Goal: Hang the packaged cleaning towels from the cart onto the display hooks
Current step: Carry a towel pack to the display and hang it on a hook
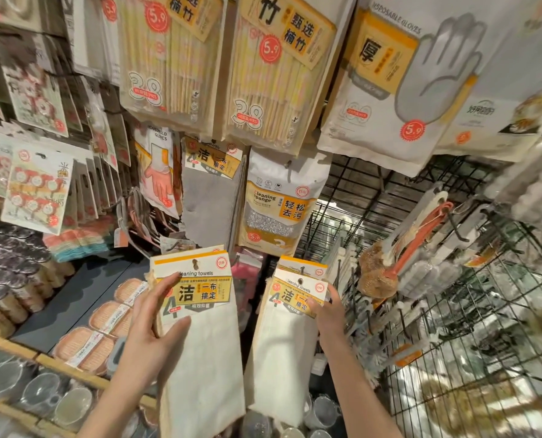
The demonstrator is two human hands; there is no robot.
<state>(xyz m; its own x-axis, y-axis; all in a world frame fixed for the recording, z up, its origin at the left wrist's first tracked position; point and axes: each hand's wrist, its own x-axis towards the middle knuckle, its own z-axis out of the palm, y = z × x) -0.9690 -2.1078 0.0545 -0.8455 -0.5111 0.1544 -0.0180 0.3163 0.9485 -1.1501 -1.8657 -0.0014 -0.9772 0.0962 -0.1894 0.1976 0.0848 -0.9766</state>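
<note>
My left hand (151, 324) grips a stack of white cleaning towel packs (200, 330) with a yellow-and-white header card, held up in front of the display. My right hand (326, 314) holds a second stack of the same towel packs (287, 339) by its right edge. Both stacks hang free below the cards. Above them, a grey cleaning towel pack (211, 197) hangs on the display beside a cleaning sponge pack (279, 210). The hooks themselves are hidden behind the hanging goods. No cart is in view.
Packs of bamboo skewers (263, 67) and disposable gloves (405, 77) hang overhead. A black wire grid (453, 311) with brushes (399, 257) fills the right. Shelves at the lower left hold trays of round goods (105, 324) and glass cups (42, 390).
</note>
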